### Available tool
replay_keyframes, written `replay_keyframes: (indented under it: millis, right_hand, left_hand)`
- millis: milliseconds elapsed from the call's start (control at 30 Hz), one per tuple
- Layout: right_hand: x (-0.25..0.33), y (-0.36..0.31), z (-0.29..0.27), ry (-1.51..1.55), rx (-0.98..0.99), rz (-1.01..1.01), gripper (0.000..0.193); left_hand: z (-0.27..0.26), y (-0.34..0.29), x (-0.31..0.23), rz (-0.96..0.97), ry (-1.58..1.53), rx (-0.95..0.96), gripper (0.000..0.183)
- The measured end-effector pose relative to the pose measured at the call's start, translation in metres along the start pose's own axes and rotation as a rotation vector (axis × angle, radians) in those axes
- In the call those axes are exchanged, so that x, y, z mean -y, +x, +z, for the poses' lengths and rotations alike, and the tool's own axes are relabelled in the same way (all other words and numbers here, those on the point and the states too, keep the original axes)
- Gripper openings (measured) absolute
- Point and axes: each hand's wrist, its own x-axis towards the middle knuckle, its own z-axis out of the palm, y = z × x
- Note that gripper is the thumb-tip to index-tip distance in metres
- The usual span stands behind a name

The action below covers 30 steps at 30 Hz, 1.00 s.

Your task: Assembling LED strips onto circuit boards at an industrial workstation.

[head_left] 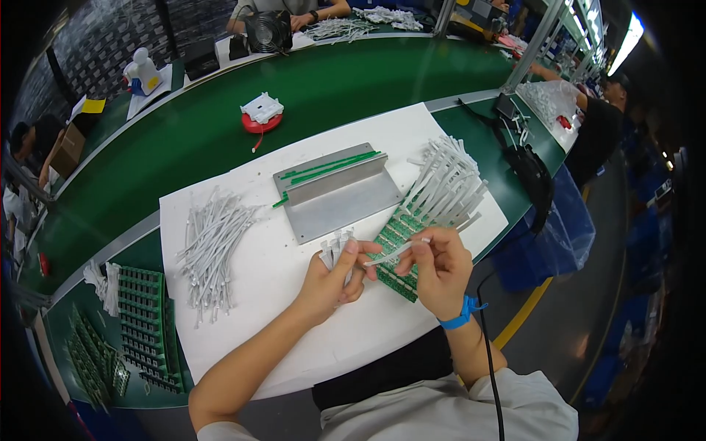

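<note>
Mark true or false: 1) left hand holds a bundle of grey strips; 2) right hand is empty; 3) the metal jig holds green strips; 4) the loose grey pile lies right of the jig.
1) True: the left hand grips a bundle.
2) False: the right hand pinches one strip.
3) True: the jig holds green strips.
4) False: the loose pile lies left of it.

One head-worn fisheye camera looked steeply down from close above the white tabletop (243, 323), facing forward across the green belt (331, 88); straight edges bent near its rim, and forearms entered from the lower edge.
</note>
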Motion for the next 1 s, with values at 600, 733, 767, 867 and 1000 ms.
replay_keyframes:
  millis: [600,733,767,867,1000]
  right_hand:
    - [0.007,0.023,-0.021,-0.757,0.499,-0.141,0.019]
    - [0.006,0.048,-0.030,-0.753,0.413,-0.049,0.011]
    - [0.004,0.055,-0.034,-0.863,0.433,-0.092,0.011]
    - [0.004,0.074,-0.047,-1.041,0.498,-0.147,0.011]
    - [0.002,0.091,-0.049,-1.260,0.604,-0.162,0.006]
  left_hand:
    - [0.003,0.003,0.004,0.448,0.583,-0.252,0.020]
    - [-0.009,0.007,-0.001,0.422,0.710,-0.388,0.019]
    - [-0.008,0.007,-0.001,0.416,0.691,-0.396,0.019]
    - [-0.008,0.007,0.004,0.430,0.684,-0.354,0.019]
    - [-0.014,0.008,0.010,0.417,0.802,-0.290,0.014]
